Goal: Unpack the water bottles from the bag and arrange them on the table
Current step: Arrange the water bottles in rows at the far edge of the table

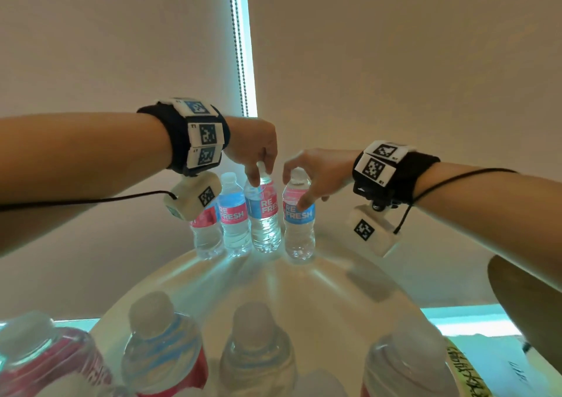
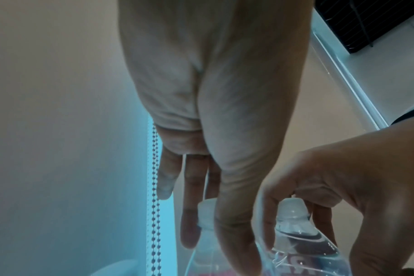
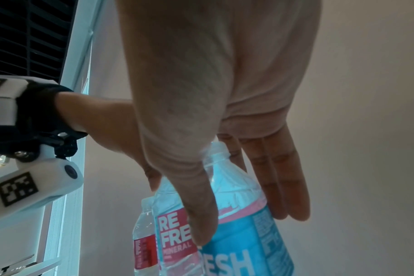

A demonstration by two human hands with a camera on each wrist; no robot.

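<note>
From the head camera, four water bottles stand upright in a row at the far edge of the round white table (image 1: 334, 275), close against the wall. The left hand (image 1: 255, 149) reaches down on the third bottle (image 1: 263, 211), thumb and fingers pinching it just below the cap; the right hand (image 1: 313, 171) has fingers draped round the shoulder of the rightmost bottle (image 1: 299, 217). Both bottles look to be standing on the table, so I judge these grips are there to steady them into line. Two more bottles (image 1: 232, 211) stand just left, one partly hidden behind the left wrist camera. Near the bottom edge, blurred unpacked bottles (image 1: 164, 345) crowd the view (the bag itself cannot be made out).

The left wrist view shows the left hand's fingers (image 2: 189, 224) hanging beside a bottle cap (image 2: 207, 211), the thumb in front; actual contact is hard to confirm here. The right hand closes round the neighbouring cap.

The right wrist view shows the thumb (image 3: 201, 214) lying on the label and straight fingers behind the bottle: a loose, fairly wide hold. The bottle bases are cut off.
</note>
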